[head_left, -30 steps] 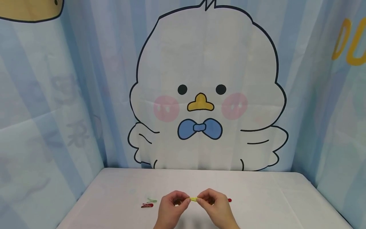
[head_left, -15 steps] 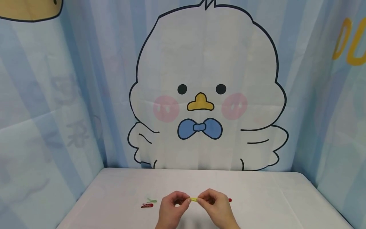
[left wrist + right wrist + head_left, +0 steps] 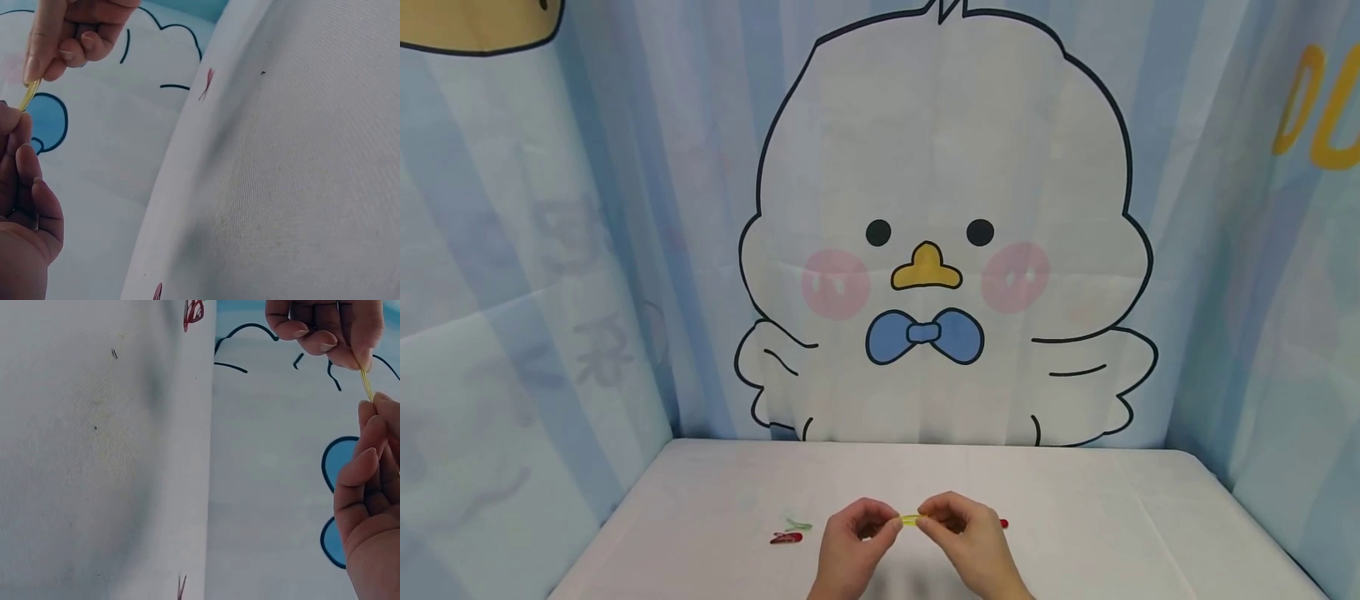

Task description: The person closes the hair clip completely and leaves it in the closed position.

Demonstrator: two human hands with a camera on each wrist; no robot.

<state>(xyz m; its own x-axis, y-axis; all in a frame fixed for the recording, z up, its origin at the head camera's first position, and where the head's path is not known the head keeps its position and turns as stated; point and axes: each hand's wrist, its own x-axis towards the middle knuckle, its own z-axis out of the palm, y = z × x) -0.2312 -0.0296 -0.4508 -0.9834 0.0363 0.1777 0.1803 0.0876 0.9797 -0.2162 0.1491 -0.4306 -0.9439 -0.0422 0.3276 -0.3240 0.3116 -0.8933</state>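
Between my two hands is a small yellow hair clip [image 3: 909, 520], held in the air above the table. My left hand [image 3: 857, 542] pinches one end between thumb and forefinger, and my right hand [image 3: 966, 542] pinches the other. The clip's short middle part shows as thin yellow strips with a slight gap. In the left wrist view the yellow clip [image 3: 30, 95] looks gently bent; the right wrist view shows it [image 3: 367, 385] edge-on. The fingertips hide both ends.
Left of my hands, a red hair clip [image 3: 786, 538] and a green clip [image 3: 798, 525] lie on the white table [image 3: 700, 500]. The tip of another red clip [image 3: 1003, 523] peeks out behind my right hand. A curtain with a cartoon duck [image 3: 940, 167] hangs behind.
The yellow clip's strips now show slightly apart, where earlier they looked like one solid band. My right hand has risen a touch; both hands keep their pinch.
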